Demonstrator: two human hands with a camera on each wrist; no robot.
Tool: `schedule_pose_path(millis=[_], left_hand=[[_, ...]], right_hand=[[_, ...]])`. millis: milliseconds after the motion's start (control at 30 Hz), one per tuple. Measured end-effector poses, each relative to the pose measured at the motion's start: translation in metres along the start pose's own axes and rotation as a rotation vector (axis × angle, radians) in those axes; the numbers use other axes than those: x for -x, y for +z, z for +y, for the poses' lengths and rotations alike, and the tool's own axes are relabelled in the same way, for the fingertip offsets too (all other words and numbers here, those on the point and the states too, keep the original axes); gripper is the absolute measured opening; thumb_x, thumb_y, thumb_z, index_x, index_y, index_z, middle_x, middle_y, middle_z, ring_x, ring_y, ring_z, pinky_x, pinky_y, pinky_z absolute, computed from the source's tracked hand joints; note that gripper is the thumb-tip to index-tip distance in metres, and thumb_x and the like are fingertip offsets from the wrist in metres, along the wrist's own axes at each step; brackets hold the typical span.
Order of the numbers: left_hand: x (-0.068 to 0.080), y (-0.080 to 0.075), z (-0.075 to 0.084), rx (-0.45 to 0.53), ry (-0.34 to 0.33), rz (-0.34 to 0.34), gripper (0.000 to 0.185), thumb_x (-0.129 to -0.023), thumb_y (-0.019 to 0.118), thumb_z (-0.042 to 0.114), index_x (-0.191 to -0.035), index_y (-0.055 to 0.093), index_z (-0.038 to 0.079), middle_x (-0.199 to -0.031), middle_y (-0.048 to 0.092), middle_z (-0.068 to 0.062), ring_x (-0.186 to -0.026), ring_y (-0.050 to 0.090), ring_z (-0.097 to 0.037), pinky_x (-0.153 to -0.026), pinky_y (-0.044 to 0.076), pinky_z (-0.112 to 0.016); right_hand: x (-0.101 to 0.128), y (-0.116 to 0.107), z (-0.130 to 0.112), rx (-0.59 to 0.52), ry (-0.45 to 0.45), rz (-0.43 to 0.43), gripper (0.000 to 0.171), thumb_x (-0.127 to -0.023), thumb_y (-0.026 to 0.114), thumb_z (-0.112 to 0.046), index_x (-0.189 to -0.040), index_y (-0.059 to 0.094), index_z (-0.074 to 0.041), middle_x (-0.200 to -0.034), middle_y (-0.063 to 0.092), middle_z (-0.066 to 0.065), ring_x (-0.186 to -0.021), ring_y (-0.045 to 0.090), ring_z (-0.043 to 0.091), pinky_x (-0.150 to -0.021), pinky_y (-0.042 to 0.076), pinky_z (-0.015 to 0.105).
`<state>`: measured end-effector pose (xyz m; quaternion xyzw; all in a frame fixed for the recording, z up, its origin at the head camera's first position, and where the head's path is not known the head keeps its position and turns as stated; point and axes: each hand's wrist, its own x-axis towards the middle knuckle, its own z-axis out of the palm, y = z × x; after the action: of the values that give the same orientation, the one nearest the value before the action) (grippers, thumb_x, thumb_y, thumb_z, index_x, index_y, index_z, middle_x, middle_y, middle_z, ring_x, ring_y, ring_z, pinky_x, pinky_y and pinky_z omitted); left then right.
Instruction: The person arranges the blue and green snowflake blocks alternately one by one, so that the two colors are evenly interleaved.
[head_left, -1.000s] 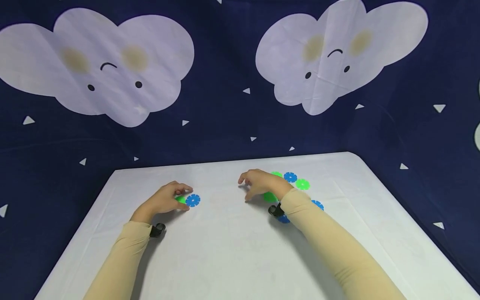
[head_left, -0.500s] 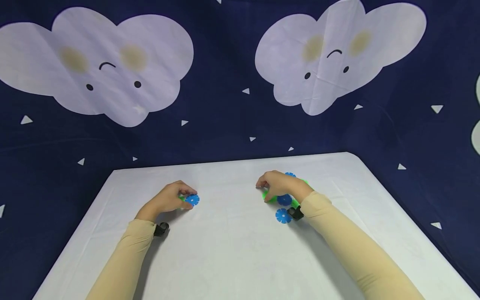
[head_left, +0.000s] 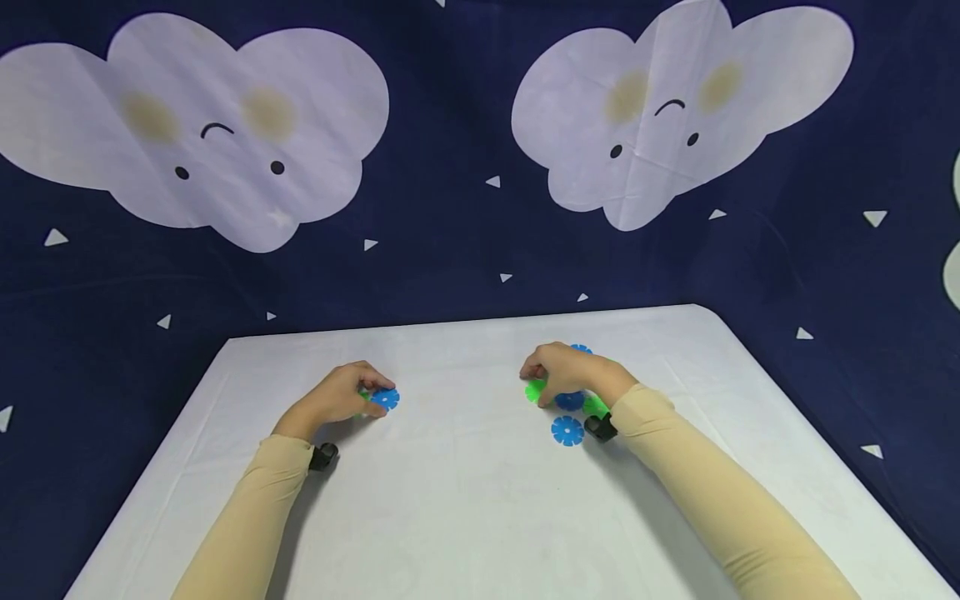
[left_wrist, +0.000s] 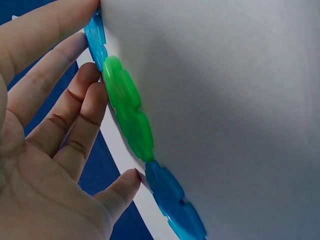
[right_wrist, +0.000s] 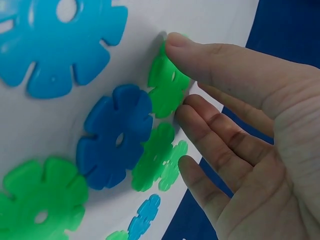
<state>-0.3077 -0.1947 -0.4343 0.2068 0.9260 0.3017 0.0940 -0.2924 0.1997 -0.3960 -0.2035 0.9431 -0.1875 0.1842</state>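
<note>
On the left of the white table, my left hand (head_left: 339, 395) holds a blue snowflake disc (head_left: 386, 399) by its edges, thumb on the near side and index finger on the far side. Beside it lies a green disc (left_wrist: 127, 107), mostly under the palm in the head view. Another blue disc (left_wrist: 175, 200) shows in the left wrist view, hidden by the hand from above. My right hand (head_left: 566, 368) has its thumb and fingers around a green snowflake disc (head_left: 535, 390), which lies at the left of the right-hand group. In the right wrist view the thumb meets that green disc (right_wrist: 169, 82).
Around the right hand lie blue discs (head_left: 567, 431) and green discs (head_left: 596, 406), several partly covered by hand and sleeve. The white table (head_left: 450, 500) ends at a far edge against a dark blue cloth (head_left: 450, 250) with clouds. A black camera (head_left: 600, 427) sits at the right wrist.
My right hand has moved right, from bare table to the green disc, and its fingers have come round it. My left hand has shifted slightly right, its fingertips closing onto the blue disc.
</note>
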Motion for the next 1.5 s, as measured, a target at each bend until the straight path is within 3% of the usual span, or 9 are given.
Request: schedule_pose_path(millis=[1033,1500], left_hand=[[0.003,-0.002,-0.002,0.017,-0.022,-0.009,0.039,-0.075,0.088,0.016,-0.113,0.076,0.013,-0.117,0.067,-0.008,-0.112,0.060,-0.027,-0.103,0.047,-0.051],[0.003,0.001,-0.002,0.031,-0.019,0.000,0.038,-0.076,0.088,0.016,-0.112,0.077,0.013,-0.116,0.067,-0.008,-0.112,0.060,-0.028,-0.103,0.047,-0.051]], right_hand=[[0.004,0.006,0.013,0.026,-0.019,0.043,0.046,-0.075,0.088,-0.013,-0.119,0.073,-0.011,-0.108,0.066,0.001,-0.102,0.061,0.018,-0.092,0.053,0.035],[-0.004,-0.003,0.007,0.060,-0.011,-0.015,0.038,-0.072,0.091,-0.014,-0.106,0.073,-0.010,-0.102,0.068,0.001,-0.095,0.060,0.016,-0.089,0.053,0.032]])
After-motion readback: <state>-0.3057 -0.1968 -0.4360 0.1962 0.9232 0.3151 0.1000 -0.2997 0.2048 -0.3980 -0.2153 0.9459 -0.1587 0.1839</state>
